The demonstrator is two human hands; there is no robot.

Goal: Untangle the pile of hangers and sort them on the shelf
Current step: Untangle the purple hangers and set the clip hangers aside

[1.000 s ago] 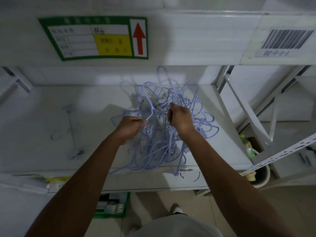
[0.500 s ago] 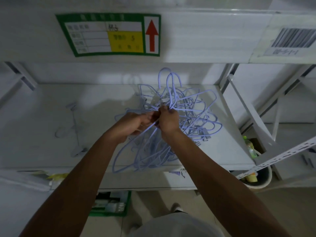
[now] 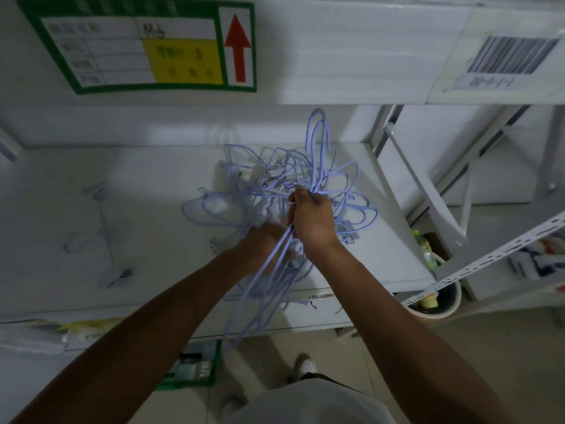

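A tangled pile of light purple hangers (image 3: 275, 191) lies on the white shelf (image 3: 153, 191), right of its middle. My right hand (image 3: 310, 220) grips a bunch of hangers by their necks, and their hooks (image 3: 319, 133) stick up above my fist. The bodies of that bunch hang down past the shelf's front edge (image 3: 253, 301). My left hand (image 3: 263, 249) is just below and left of the right hand, curled in among the same wires; motion blur hides its fingers. A single clip hanger (image 3: 104, 237) lies apart on the shelf's left side.
A green-bordered label with a red arrow (image 3: 146, 47) and a barcode label (image 3: 513, 59) are on the upper shelf's front. A bin holding a bottle (image 3: 434, 289) stands right of the shelf beside white metal rack struts. A green crate (image 3: 195, 367) sits on the floor below.
My right hand has gathered several hangers and lifted them by their necks, hooks raised. My left hand has dropped lower, under the right hand. The camera has moved closer to the shelf.
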